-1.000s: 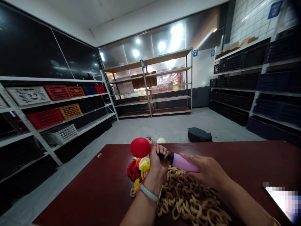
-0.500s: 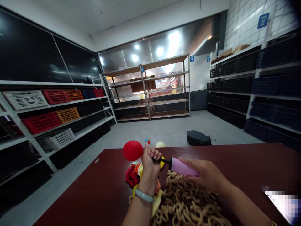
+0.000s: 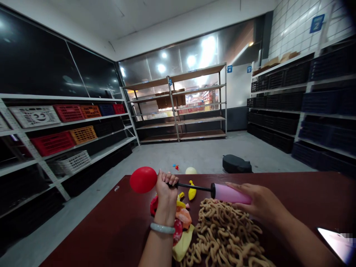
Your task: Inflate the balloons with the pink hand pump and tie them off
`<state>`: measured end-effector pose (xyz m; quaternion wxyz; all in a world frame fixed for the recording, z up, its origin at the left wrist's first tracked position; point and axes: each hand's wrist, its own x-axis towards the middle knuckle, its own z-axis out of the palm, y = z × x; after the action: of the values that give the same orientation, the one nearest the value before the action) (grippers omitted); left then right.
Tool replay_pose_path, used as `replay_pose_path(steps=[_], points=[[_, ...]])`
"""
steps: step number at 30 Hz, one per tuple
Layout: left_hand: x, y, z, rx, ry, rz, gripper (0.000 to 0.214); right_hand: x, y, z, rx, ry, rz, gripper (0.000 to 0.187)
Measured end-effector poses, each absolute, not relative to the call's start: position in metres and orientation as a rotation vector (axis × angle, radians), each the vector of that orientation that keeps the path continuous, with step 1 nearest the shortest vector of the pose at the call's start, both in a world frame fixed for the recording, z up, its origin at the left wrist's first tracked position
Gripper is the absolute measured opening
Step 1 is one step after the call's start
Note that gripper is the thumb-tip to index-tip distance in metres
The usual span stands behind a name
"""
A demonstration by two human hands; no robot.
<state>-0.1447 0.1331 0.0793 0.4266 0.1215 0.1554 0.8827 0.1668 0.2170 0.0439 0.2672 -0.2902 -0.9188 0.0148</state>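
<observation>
My left hand is a closed fist around the black nozzle end of a hand pump, with a partly inflated red balloon sticking out to its left. My right hand grips the pink pump barrel, and the thin black rod is drawn out between the two hands. Under the hands, on the dark red table, lie flat balloons in red, orange and yellow, and a heap of tan chain-like loops.
A phone lies at the table's right edge. On the floor beyond are a black bag, a pale balloon and small bits. Shelving with coloured crates lines the left wall; dark crates line the right.
The hands have moved apart, so the pump rod is pulled out much further. The left hand and red balloon shifted left; the right hand drew the pink barrel to the right.
</observation>
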Motion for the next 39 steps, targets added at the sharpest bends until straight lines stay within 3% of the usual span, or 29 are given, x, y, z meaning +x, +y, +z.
replay_pose_path(steps=[18, 39], points=[[-0.06, 0.151, 0.058, 0.235, 0.331, 2.002, 0.04, 0.141, 0.194, 0.038, -0.732, -2.4, -0.08, 0.059], [-0.139, 0.132, 0.087, 0.282, 0.376, 2.181, 0.043, 0.164, 0.212, 0.042, -0.744, -2.421, 0.017, 0.057]])
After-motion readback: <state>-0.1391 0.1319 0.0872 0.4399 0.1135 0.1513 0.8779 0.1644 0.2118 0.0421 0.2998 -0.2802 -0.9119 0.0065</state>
